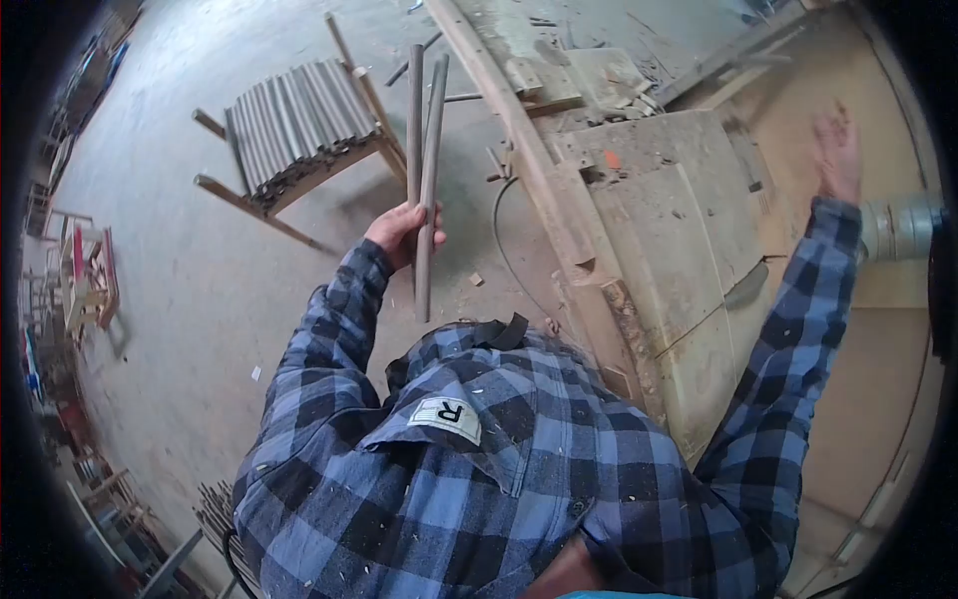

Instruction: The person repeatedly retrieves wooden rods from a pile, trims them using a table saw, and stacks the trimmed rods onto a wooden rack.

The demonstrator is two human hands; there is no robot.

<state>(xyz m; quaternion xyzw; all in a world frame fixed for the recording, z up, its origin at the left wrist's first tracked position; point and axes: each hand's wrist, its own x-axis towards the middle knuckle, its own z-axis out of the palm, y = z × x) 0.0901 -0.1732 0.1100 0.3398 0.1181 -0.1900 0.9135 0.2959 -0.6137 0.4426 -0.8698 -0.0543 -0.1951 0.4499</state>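
In the lower left-centre of the head view, my left hand [404, 235] is closed around two long grey-brown round rods [434, 130]. They stick up beyond the fist, slightly fanned apart, and their lower ends hang below it. My right hand [836, 155] is stretched out at the far right over a tan board surface [788, 110], fingers extended and slightly blurred, with nothing visible in it. Left of my left hand, a wooden rack [284, 205] bears a stack of similar rods [299, 115].
A dusty wooden workbench [689, 200] with a long edge beam [539, 160] runs along my right side, strewn with wood scraps [634, 100]. A ribbed silver duct [898, 228] is beside my right forearm. A dark cable [499, 230] hangs near the bench. Wooden frames [90, 275] stand far left.
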